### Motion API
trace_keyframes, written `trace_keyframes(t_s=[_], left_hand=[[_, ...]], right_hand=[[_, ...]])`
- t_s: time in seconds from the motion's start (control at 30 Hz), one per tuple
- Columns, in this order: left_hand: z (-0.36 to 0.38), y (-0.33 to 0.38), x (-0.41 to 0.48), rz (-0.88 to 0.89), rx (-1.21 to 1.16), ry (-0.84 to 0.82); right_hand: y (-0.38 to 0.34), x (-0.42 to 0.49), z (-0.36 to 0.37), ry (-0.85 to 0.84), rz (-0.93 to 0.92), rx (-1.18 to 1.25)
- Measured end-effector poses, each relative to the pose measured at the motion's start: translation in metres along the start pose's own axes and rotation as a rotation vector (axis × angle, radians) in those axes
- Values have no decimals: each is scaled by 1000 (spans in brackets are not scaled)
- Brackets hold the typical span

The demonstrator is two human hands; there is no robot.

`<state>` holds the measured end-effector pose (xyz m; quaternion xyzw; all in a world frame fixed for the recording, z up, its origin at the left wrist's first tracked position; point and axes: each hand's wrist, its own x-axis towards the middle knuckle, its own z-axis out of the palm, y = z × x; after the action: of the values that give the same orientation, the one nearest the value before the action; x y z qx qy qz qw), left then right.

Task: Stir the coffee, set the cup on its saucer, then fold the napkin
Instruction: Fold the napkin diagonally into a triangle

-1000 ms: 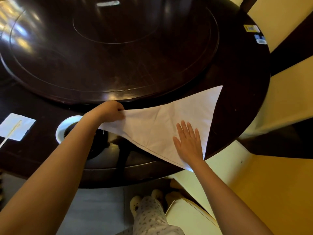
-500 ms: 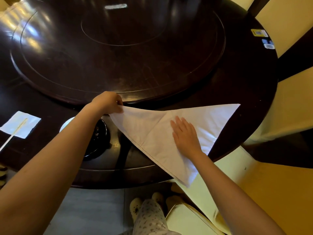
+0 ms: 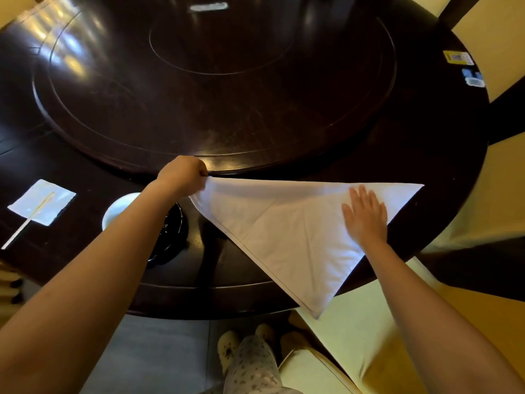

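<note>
White paper square (image 3: 41, 202) lies at the far left of the dark wooden counter (image 3: 426, 155), with a thin stick (image 3: 27, 224) across it. To its right, a white cup (image 3: 118, 210) sits on a dark saucer (image 3: 170, 234), both partly hidden by the left forearm. The left hand (image 3: 184, 174) is clenched, pinching the left corner of the white napkin (image 3: 284, 231), which lies folded into a triangle on the near right part of the counter, its near tip hanging over the edge. The right hand (image 3: 365, 216) rests flat and open-fingered on the napkin near its right corner. Two small stickers (image 3: 464, 66) sit at the far right rim.
</note>
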<state>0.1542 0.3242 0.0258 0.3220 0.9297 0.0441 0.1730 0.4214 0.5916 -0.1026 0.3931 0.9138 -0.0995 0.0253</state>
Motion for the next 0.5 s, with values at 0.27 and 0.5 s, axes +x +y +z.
trace_keyframes(t_s=[0.27,0.5], left_hand=[[19,54,-43,89,-231,98],[101,122,-110,287,-346,44]], right_hand=[[-48,2,-7,6,-441,-33],[-55,18,4,-6,-410,77]])
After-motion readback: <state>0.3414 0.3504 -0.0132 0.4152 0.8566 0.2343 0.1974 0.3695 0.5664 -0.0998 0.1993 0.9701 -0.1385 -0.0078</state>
